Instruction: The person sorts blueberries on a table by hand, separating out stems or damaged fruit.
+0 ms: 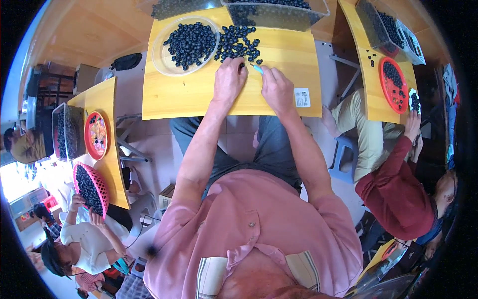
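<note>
At the far middle of my yellow wooden table (189, 94), small round blue-black balls (236, 40) that look like blueberries lie loose. My left hand (229, 79) is closed just in front of them, pinching one dark ball (242, 65) between thumb and fingers. To its right, my right hand (277, 88) is closed round a slim tool with a light blue handle (258, 69). The tool points left toward the pinched ball; its tip is too small to make out. A clear round tub (158, 61) holding many of the same balls stands left of my hands.
Clear bins (279, 20) with more balls stand along the table's far edge. A white label (302, 97) sits at the right. Co-workers sit at side tables: one at left holds a pink basket (103, 187), another at right works beside a red tray (383, 89).
</note>
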Motion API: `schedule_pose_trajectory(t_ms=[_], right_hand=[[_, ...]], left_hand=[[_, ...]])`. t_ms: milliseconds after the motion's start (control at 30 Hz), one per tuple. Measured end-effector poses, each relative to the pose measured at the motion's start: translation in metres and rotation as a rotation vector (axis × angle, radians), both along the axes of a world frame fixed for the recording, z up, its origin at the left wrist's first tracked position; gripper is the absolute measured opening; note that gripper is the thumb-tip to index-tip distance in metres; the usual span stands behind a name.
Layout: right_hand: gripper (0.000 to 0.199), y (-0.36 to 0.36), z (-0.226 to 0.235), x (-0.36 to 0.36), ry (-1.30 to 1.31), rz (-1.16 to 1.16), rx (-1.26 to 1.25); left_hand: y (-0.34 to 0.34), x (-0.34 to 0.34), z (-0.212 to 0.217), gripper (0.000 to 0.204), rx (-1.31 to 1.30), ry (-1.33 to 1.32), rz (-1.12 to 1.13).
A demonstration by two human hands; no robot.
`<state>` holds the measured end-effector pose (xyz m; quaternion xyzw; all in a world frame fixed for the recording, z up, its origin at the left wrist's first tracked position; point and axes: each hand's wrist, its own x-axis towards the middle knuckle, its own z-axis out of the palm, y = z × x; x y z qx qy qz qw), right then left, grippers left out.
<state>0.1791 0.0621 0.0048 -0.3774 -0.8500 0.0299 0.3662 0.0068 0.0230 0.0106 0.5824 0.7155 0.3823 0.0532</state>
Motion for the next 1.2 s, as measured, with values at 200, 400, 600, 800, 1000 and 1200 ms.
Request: schedule_pose_trajectory(t_ms=[200,400,600,800,1000,1200], right_hand=[[0.018,0.001,0.000,0.000,-0.006,-0.006,0.004],[0.016,0.000,0.003,-0.001,-0.011,-0.010,-0.009],[0.016,-0.001,0.002,-0.001,-0.006,0.002,-0.013],[0.019,-0.001,0.003,-0.001,-0.025,0.002,-0.017],[0.020,-0.001,0.002,-0.001,-0.019,0.014,-0.004],[0.022,-0.003,0.003,-0.001,-0.051,0.031,0.006]], left_hand=[[-0.008,0.000,0.008,0.022,-0.038,-0.034,-0.046],[-0.007,-0.004,0.009,0.020,0.000,0.002,-0.082],[-0.011,-0.006,0.002,0.018,0.060,-0.281,-0.083],[-0.013,-0.002,-0.003,0.020,0.065,-0.355,0.034],[-0.018,-0.001,-0.002,0.018,0.117,-0.507,0.037],[-0.019,-0.004,-0.008,0.021,0.118,-0.530,-0.014]])
